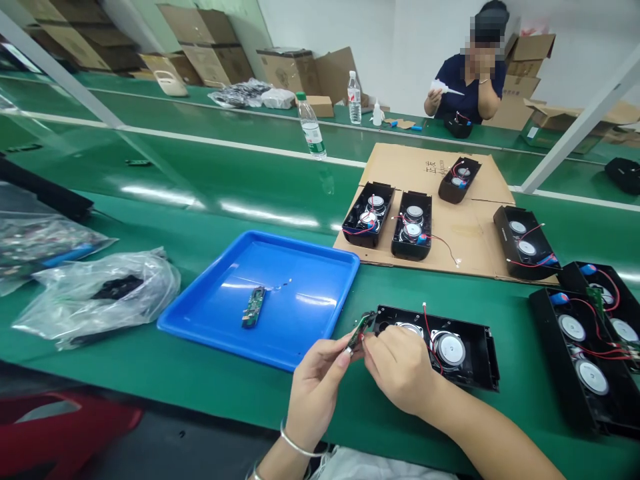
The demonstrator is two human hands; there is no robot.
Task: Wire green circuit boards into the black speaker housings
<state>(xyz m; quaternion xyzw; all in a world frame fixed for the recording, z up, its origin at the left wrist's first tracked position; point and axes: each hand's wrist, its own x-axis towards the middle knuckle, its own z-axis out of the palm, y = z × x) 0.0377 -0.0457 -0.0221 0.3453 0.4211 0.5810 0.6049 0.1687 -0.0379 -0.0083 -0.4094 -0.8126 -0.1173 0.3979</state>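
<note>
My left hand (320, 380) grips a narrow green circuit board (359, 332) between thumb and fingers, tilted up above the green bench. Pressed close to the board's lower edge, the fingertips of my right hand (403, 370) are pinched together; a bit of red shows there, but what they hold is hidden. Behind and under my right hand lies an open black speaker housing (475, 357) with two round white-backed speakers (450, 348) and a red wire (427, 327) standing up from it. Another green circuit board (254, 307) rests in the blue tray (200, 335) to the left.
Several open speaker housings (413, 227) stand on a flat cardboard sheet (465, 233), with more stacked at the right (583, 333). Plastic bags (115, 300) lie left of the tray. Across the bench are a green-capped bottle (311, 127) and a seated person (467, 80).
</note>
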